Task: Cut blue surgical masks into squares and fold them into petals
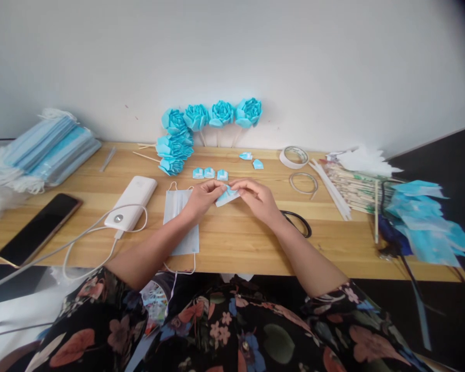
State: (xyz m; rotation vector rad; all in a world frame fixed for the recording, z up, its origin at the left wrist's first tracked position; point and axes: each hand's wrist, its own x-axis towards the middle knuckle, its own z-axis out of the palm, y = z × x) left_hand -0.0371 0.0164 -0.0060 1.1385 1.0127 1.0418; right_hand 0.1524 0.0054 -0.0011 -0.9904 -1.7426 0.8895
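My left hand (203, 197) and my right hand (256, 196) meet over the middle of the wooden table (236, 243). Both pinch a small folded light-blue piece (227, 196) between their fingertips. Under my left wrist lies a flat blue face mask (180, 219) with white ear loops. Just beyond my hands sit three small folded blue pieces (210, 173) in a row, and two more (251, 159) lie further back.
Blue flowers on sticks (209, 116) lean against the wall, with more lying flat (173, 150). A mask stack (50, 150), a phone (39, 227) and a white power bank (130, 202) with cable are left. Tape rolls (294, 156), scissors (298, 222), sticks (352, 188) and blue scraps (426, 222) are right.
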